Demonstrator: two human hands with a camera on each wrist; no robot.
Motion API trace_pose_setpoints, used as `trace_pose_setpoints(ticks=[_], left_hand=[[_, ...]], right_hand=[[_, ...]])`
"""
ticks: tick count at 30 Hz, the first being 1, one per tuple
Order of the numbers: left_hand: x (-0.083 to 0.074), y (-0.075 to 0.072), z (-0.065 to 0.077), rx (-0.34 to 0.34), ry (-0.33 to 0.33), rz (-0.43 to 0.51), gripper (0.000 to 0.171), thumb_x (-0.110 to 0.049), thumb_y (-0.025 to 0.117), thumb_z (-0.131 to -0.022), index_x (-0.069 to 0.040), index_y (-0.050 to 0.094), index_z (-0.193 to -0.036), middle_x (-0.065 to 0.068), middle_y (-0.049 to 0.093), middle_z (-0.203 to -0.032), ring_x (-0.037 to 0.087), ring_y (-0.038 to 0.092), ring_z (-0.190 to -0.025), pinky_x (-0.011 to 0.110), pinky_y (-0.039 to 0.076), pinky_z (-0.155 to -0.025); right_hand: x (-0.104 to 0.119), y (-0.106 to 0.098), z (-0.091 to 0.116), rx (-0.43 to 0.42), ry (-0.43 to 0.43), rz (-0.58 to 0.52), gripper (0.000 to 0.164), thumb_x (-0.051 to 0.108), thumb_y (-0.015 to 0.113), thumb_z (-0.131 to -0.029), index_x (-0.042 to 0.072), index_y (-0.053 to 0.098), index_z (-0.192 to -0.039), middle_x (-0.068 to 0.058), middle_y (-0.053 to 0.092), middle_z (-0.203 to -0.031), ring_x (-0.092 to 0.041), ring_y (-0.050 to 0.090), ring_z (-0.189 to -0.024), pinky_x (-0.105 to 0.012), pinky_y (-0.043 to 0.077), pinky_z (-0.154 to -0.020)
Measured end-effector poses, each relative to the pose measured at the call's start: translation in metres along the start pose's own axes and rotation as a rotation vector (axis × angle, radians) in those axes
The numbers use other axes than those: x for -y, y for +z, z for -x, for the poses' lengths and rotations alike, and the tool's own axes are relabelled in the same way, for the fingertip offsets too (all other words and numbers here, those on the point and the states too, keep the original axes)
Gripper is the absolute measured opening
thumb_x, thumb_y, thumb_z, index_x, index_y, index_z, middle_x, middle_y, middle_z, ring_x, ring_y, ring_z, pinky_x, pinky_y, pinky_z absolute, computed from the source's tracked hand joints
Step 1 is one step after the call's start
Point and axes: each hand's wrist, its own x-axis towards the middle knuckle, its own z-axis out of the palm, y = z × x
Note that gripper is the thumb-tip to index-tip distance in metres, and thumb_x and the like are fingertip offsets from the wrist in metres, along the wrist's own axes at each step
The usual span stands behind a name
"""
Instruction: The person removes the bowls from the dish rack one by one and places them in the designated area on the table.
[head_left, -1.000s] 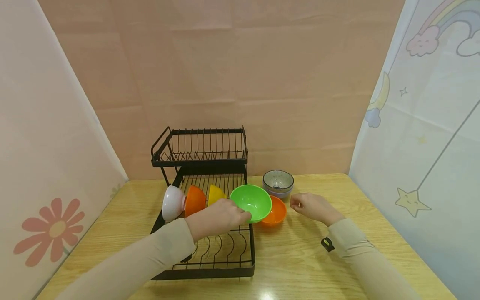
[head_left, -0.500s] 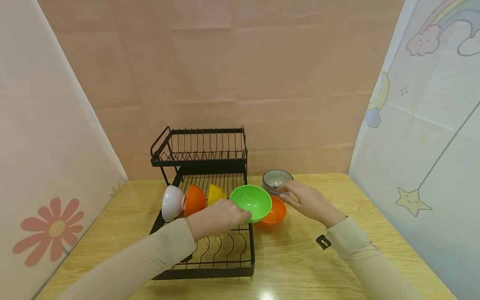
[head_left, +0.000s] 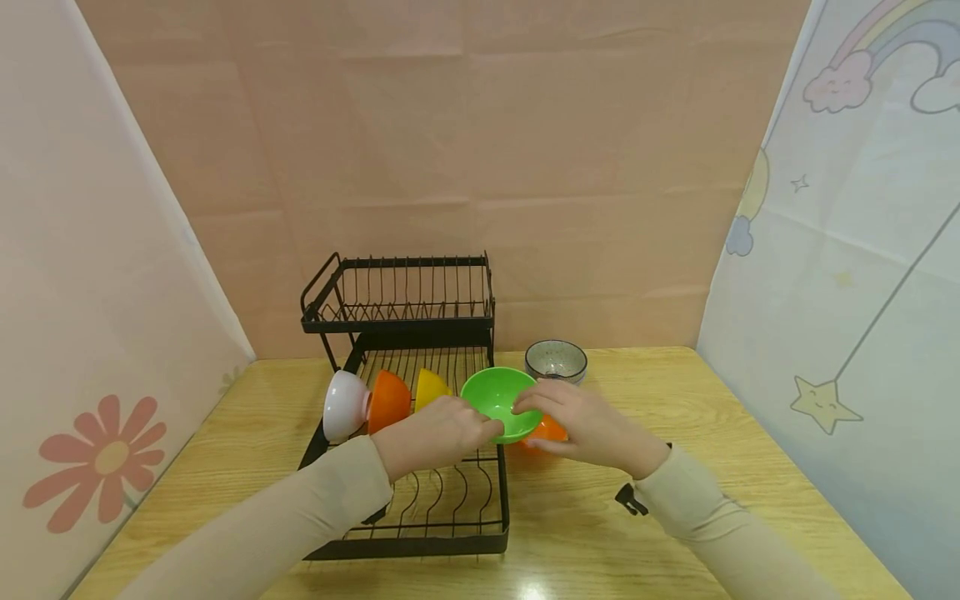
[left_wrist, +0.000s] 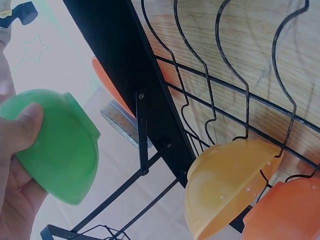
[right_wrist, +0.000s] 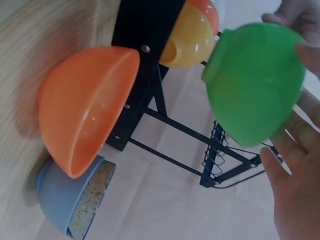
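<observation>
A green bowl (head_left: 491, 398) is held by its rim in my left hand (head_left: 431, 433), over the right side of the dish rack. The left wrist view shows the left thumb (left_wrist: 31, 120) against the bowl's outside. My right hand (head_left: 596, 423) is at the bowl's right rim, its fingers extended over the inside and the thumb apart below. In the right wrist view that thumb (right_wrist: 272, 165) sits just off the green wall. An orange bowl (right_wrist: 85, 100) stands on the table under the right hand, partly hidden in the head view.
The black two-tier dish rack (head_left: 408, 547) holds a white bowl (head_left: 345, 407), an orange bowl (head_left: 391, 402) and a yellow bowl (head_left: 431, 388), all on their sides. Behind the right hand stands a speckled grey bowl (head_left: 557, 358) stacked in a bluish bowl (right_wrist: 55, 192). Fabric walls surround the table.
My right hand has moved left from beside the orange bowl to the green bowl's rim, its fingers spreading. The left hand has kept the green bowl nearly still.
</observation>
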Motion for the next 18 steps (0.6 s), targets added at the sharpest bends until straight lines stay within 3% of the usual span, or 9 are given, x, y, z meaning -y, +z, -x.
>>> trace_pose_setpoints(ticks=[4,8,11,18], left_hand=[[0.000,0.000,0.000,-0.007,0.005,-0.001,0.007,-0.011,0.068,-0.089,-0.016,0.064,-0.093,-0.011,0.061,-0.066,0.002,0.042,-0.050,0.012,0.037,-0.047],[-0.001,0.000,-0.001,-0.009,0.002,0.001,0.009,-0.009,0.067,-0.089,-0.016,0.064,-0.093,-0.011,0.060,-0.066,0.002,0.041,-0.051,0.012,0.036,-0.047],[-0.001,0.000,-0.001,-0.015,0.004,0.002,0.008,-0.010,0.067,-0.089,-0.017,0.064,-0.092,-0.011,0.058,-0.064,0.002,0.039,-0.050,0.013,0.035,-0.046],[-0.001,0.003,0.000,-0.037,0.012,0.002,0.006,-0.013,0.068,-0.090,-0.017,0.063,-0.090,-0.011,0.057,-0.063,0.002,0.038,-0.050,0.013,0.033,-0.046]], right_hand=[[-0.001,0.006,-0.001,-0.026,-0.089,0.006,0.032,0.035,0.069,-0.090,0.011,0.064,-0.111,0.002,0.065,-0.113,-0.018,0.058,-0.114,-0.045,0.041,-0.107],[-0.003,0.011,-0.002,-0.069,-0.165,0.016,0.029,0.020,0.080,-0.079,0.012,0.066,-0.103,0.004,0.067,-0.104,-0.018,0.062,-0.106,-0.047,0.043,-0.103],[-0.004,0.013,-0.001,-0.077,-0.190,0.033,0.031,0.012,0.083,-0.072,0.013,0.068,-0.100,0.005,0.068,-0.101,-0.017,0.064,-0.102,-0.047,0.045,-0.102],[-0.004,0.018,0.000,-0.061,-0.208,0.063,0.031,0.010,0.083,-0.070,0.012,0.070,-0.098,0.005,0.070,-0.096,-0.016,0.066,-0.101,-0.043,0.046,-0.101]])
